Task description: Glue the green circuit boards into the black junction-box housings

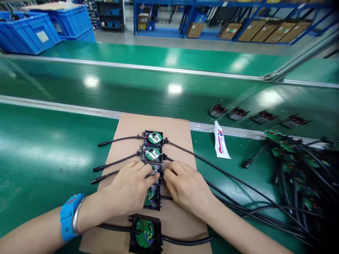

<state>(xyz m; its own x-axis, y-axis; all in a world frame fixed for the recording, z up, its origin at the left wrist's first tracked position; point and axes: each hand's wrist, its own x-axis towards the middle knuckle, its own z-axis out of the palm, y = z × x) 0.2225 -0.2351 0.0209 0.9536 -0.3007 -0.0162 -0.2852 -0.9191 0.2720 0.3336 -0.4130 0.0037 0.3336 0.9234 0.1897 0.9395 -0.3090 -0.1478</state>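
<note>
A column of black plastic housings lies on a cardboard sheet (pixel 174 127), each with a round green circuit board and black cables. My left hand (pixel 132 185) is closed at the third housing, thumb and fingertips on its circuit board (pixel 154 169), partly hiding it. At that housing's right edge my right hand (pixel 185 180) is closed, its bent fingers around the black cable (pixel 212 185); the grip itself is hidden. Farther away are the top circuit board (pixel 155 137) and the second circuit board (pixel 152 153). The nearest housing (pixel 134 234) sits below my hands.
A white tube (pixel 221 141) lies to the right, near a tangled pile of boards and cables (pixel 293 169). Several metal-cased cylindrical parts (pixel 238 113) stand behind a metal rail (pixel 238 132). Blue bins (pixel 29 33) are at the far left, shelving with cartons (pixel 196 30) beyond the green bench (pixel 66 141).
</note>
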